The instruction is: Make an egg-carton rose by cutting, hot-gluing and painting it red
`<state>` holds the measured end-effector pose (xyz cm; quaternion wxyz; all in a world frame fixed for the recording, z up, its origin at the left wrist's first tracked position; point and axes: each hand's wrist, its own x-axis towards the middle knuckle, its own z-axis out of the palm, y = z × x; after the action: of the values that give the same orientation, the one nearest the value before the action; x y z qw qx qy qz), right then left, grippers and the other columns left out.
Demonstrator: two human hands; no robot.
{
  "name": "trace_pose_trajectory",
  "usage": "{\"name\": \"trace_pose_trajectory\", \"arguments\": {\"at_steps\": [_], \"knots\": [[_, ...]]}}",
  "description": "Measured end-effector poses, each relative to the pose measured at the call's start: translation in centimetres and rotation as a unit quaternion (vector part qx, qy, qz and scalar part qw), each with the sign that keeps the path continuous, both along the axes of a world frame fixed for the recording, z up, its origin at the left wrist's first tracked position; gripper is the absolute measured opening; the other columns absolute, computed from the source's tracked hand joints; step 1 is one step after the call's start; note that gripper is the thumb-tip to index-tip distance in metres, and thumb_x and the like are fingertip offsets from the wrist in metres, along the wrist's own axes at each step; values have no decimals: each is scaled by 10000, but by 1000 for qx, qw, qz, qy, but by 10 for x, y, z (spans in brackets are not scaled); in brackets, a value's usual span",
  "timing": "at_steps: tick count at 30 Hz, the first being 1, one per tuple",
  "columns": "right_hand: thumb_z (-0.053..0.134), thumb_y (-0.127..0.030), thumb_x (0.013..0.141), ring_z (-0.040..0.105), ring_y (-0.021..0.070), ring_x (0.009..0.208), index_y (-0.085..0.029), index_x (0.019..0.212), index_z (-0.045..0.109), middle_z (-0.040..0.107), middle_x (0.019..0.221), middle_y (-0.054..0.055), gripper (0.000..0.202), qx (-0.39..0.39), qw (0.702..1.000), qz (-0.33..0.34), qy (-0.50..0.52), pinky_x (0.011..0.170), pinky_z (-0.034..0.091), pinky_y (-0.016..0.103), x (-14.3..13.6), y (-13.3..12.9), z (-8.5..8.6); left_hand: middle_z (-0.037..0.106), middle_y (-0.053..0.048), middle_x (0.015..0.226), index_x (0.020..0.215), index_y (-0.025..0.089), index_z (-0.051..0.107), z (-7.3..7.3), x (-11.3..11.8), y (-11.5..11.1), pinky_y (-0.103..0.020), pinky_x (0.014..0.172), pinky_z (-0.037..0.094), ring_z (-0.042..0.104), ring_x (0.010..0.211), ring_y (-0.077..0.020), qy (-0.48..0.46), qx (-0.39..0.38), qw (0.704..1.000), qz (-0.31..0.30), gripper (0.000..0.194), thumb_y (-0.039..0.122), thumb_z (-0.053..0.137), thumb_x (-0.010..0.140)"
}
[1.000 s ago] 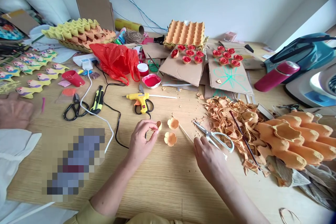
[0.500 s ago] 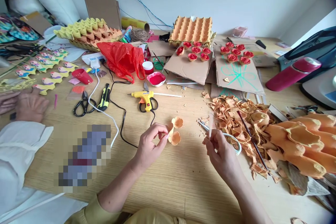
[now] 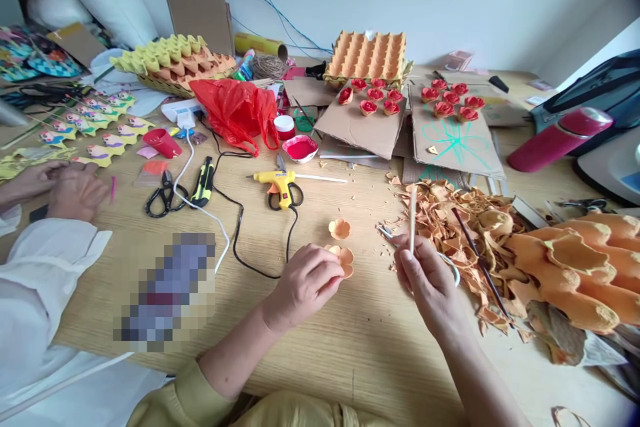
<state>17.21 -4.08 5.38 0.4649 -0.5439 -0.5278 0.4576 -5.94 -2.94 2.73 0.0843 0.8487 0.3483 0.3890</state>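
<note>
My left hand (image 3: 311, 281) is closed, its fingertips pinched at the near side of an orange flower-shaped cup (image 3: 347, 258) cut from egg-carton pulp. The fingers hide part of that cup. Just beyond it, a second orange petal cup (image 3: 339, 229) sits on the table, untouched. In my right hand (image 3: 424, 273) a thin pale stick (image 3: 413, 217) stands nearly upright between thumb and fingers. Behind this hand lie scissors with pale handles (image 3: 454, 269), partly covered by it.
A yellow glue gun (image 3: 280, 185) lies ahead, its black cord looping left. Orange scraps (image 3: 445, 213) and an egg carton (image 3: 565, 260) occupy the right. Red paper-pulp roses (image 3: 369, 107) stand on cardboard. At left, another person's hands (image 3: 75, 190) work near painted carton pieces (image 3: 105, 148).
My left hand has moved slightly right, turning its back upward over the nearer cup. My right hand has shifted a little right with the stick. The view has shifted slightly.
</note>
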Motion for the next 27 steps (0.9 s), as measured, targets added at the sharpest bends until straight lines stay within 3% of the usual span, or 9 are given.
{"name": "trace_pose_trajectory", "arguments": {"at_steps": [3,6,12,15,18,22,27], "knots": [[434,-502,1015,389,134,577,-229,1134,625,391,667,-44,353,-3,999,29,-19,528,361,250,-2,3,2,706,-40,922,930,214,625,4,2,-1,-352,821,505,607,836,-186,45,37,998,-16,149,70,600,901],[502,-488,985,476,156,660,-220,1052,682,480,707,-9,330,19,996,48,-76,600,419,267,-1,5,0,690,-72,1037,942,206,643,11,7,-2,-355,846,508,616,895,-197,54,47,997,-26,139,78,616,894],[538,-537,944,520,167,666,-219,1072,665,559,730,0,366,-26,997,52,-60,572,442,261,-3,1,-6,610,-97,1208,911,221,658,13,19,-2,-334,884,546,615,1043,-207,-6,-29,999,-40,109,120,618,903],[570,-566,912,480,150,627,-209,869,627,526,682,-12,364,-61,993,92,-30,529,399,248,-9,0,-7,597,-99,1239,932,226,640,8,25,-2,-318,858,563,633,1043,-195,-47,-66,995,-56,124,108,615,904],[602,-561,886,430,126,585,-205,743,554,496,646,-23,387,-75,993,90,-21,508,362,238,-13,2,-11,609,-121,1251,1109,239,609,3,30,-3,-364,900,573,626,1128,-235,-96,-111,987,-66,248,133,656,890],[593,-549,897,393,117,564,-200,749,561,475,623,-33,380,-78,994,71,-36,492,324,236,-15,2,-18,612,-151,1300,1351,228,495,1,35,-3,-337,823,600,666,1083,-239,-190,-238,950,-68,533,223,720,868],[566,-533,933,465,132,615,-192,858,604,548,701,-9,352,-70,993,93,-18,549,392,247,-13,-1,-20,690,-116,1167,1173,203,641,0,36,-2,-314,834,602,701,969,-201,-258,-399,878,-70,294,232,698,886]]}}
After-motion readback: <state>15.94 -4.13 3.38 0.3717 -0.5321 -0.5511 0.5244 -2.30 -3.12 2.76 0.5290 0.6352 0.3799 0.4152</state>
